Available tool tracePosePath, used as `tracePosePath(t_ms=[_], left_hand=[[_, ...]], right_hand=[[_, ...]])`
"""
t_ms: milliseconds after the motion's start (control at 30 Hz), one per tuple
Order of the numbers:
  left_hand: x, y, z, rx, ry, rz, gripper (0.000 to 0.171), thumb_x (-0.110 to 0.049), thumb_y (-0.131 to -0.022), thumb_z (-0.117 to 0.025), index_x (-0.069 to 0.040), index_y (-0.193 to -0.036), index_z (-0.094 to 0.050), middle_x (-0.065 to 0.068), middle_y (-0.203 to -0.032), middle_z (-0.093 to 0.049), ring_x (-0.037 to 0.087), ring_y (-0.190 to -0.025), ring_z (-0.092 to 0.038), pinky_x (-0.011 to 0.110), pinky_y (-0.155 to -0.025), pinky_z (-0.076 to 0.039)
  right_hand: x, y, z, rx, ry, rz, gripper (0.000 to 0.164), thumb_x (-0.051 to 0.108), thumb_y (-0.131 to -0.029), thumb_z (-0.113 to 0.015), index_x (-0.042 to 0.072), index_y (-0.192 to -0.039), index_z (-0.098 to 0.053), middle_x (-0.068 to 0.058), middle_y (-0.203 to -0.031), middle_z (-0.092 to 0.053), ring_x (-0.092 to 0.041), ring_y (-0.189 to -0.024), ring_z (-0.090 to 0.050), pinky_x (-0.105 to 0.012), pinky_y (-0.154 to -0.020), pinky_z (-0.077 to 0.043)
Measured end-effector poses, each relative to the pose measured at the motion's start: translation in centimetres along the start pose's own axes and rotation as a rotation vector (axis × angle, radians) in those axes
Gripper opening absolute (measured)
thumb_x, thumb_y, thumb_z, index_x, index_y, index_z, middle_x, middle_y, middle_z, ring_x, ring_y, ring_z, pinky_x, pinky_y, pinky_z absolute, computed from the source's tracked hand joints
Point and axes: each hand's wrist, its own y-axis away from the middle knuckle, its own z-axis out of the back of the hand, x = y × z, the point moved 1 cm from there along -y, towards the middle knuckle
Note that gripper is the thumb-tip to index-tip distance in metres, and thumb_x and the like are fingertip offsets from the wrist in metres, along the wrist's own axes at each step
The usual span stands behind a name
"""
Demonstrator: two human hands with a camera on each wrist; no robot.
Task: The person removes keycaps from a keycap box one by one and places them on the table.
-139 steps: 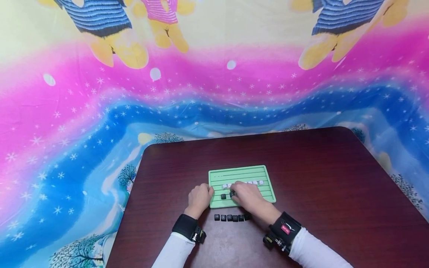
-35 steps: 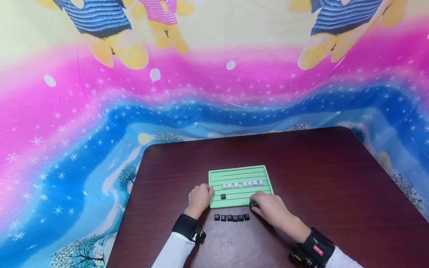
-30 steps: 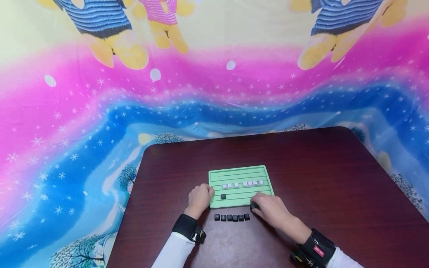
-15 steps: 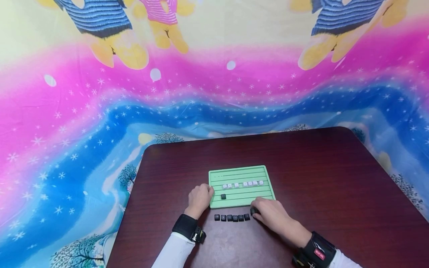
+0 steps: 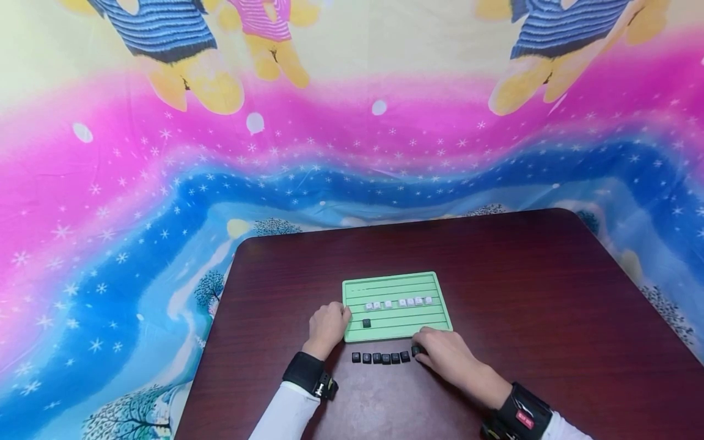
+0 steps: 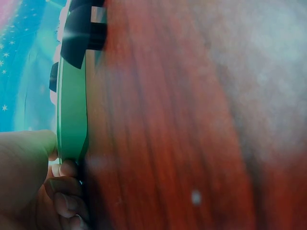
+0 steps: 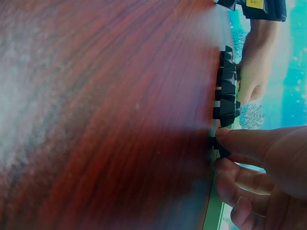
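My left hand (image 5: 327, 327) holds the left edge of a light green ridged tray (image 5: 396, 335), thumb above and fingers curled at its side in the left wrist view. My right hand (image 5: 447, 354) pinches a black keycap (image 7: 222, 148) between thumb and finger, down at the table surface. That keycap sits at the right end of a row of several black keycaps (image 5: 376, 357) in front of the tray. One more black keycap (image 5: 366, 322) rests inside the tray at lower left. Several white keycaps (image 5: 410, 301) stand in a line along a middle ridge.
The dark reddish-brown table (image 5: 495, 263) has rounded far corners. A colourful printed cloth (image 5: 352, 134) hangs behind it and down its sides. Black straps with small cameras are on both wrists (image 5: 519, 409).
The right hand lifted a black keycap from the tray, carried it right and toward the person, and lowered it to the row's right end. The left hand stayed on the tray.
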Motion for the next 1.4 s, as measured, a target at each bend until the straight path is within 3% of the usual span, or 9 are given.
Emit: tracePosePath(t_ms=[867,1400], left_hand=[[-0.05,0.1,0.13,-0.006,0.004,0.003,0.047,-0.026,-0.098,-0.056,-0.02,-0.056,-0.036,-0.007,-0.052,-0.029,0.014,-0.046,-0.035,0.03,-0.045,-0.027],[-0.03,0.03,0.09,0.002,0.003,0.01,0.047,-0.026,-0.099,-0.055,-0.02,-0.056,-0.036,-0.007,-0.052,-0.028,0.014,-0.046,-0.034,0.029,-0.046,-0.027]], right_hand=[[0.03,0.1,0.24,0.018,-0.024,-0.015,0.018,0.025,-0.079,-0.085,0.021,-0.09,-0.071,0.011,-0.082,-0.064,-0.007,-0.074,-0.063,-0.029,-0.062,-0.05],[-0.15,-0.24,0.97,-0.036,-0.034,-0.019,0.017,0.036,-0.082,-0.081,0.023,-0.088,-0.07,0.014,-0.08,-0.063,-0.003,-0.07,-0.059,-0.027,-0.059,-0.047]])
